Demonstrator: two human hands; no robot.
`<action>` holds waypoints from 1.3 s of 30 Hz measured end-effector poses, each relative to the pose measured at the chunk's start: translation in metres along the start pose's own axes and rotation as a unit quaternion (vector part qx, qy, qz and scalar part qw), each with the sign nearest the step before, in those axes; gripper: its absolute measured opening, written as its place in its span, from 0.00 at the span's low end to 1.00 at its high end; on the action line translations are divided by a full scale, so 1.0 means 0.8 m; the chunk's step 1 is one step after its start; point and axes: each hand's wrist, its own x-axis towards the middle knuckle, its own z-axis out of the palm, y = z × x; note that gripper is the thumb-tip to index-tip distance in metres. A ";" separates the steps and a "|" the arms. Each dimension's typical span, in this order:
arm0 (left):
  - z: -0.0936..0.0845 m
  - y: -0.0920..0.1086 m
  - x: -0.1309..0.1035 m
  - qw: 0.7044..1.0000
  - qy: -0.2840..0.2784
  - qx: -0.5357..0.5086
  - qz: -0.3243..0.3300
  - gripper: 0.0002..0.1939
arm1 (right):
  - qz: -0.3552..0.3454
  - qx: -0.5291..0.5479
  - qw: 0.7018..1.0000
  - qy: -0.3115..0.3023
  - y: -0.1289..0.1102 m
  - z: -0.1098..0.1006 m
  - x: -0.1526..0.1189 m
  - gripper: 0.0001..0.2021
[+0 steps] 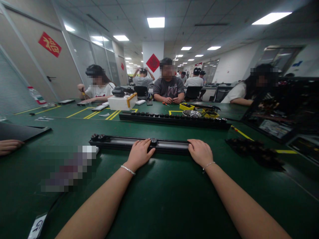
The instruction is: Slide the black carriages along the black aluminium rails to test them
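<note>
A long black rail (119, 142) with a silver inner channel lies crosswise on the green table in front of me. Two small black blocks (98, 137) sit at its left end, and another black block (154, 142) is in the channel near its middle. My left hand (141, 154) grips the near side of the rail, fingers bent over the edge beside the middle block, thumb along the near wall. Around the rail's right end, my right hand (201, 153) is closed, covering that end. The undersides of both hands are hidden.
Beyond lies a longer black rail (174, 120) filled with several blocks. Dark parts (254, 152) are heaped at right. Yellow trays (186, 107), a metal bowl (191, 114) and a white box (122, 102) stand farther back. Another person's hand (10, 146) rests at left; several people sit around.
</note>
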 end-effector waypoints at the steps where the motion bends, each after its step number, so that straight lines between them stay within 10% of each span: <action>1: -0.001 0.000 0.000 1.000 -0.002 -0.001 0.001 0.25 | 0.001 0.000 1.000 -0.003 0.000 0.000 0.000 0.20; 39: -0.002 0.008 -0.001 0.998 -0.045 -0.007 0.041 0.24 | -0.003 -0.009 1.000 0.013 0.001 0.003 0.000 0.20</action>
